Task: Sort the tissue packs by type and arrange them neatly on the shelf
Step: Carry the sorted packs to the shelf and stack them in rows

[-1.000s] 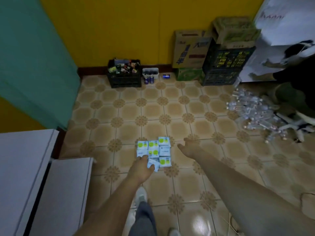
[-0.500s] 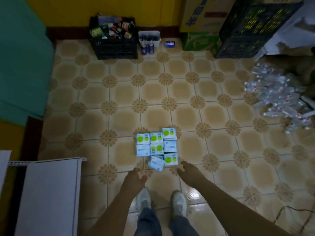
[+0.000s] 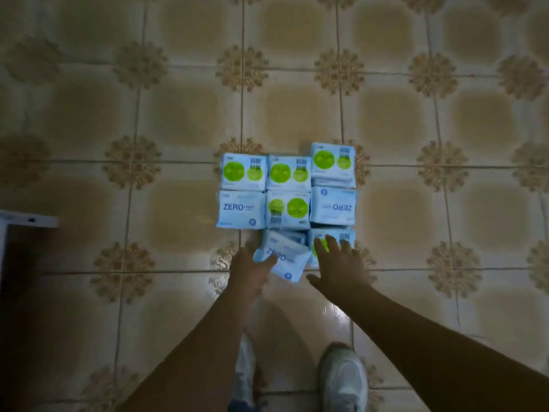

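Several white tissue packs lie in a block on the tiled floor. Some show green circles, such as the back-left pack (image 3: 243, 171); others show the word ZERO, such as the left pack (image 3: 240, 210) and the right one (image 3: 332, 206). A tilted ZERO pack (image 3: 289, 258) lies at the near edge. My left hand (image 3: 251, 270) touches its left side, fingers spread. My right hand (image 3: 337, 261) rests flat with spread fingers on the near-right green pack (image 3: 344, 236), which it mostly hides.
A white shelf corner (image 3: 28, 220) pokes in at the left edge, with dark space below it. My two shoes (image 3: 343, 379) stand on the glossy patterned tiles just behind the packs.
The view has dropped much closer to the packs. Both hands have moved forward from the floor in front of the block onto the two nearest packs.
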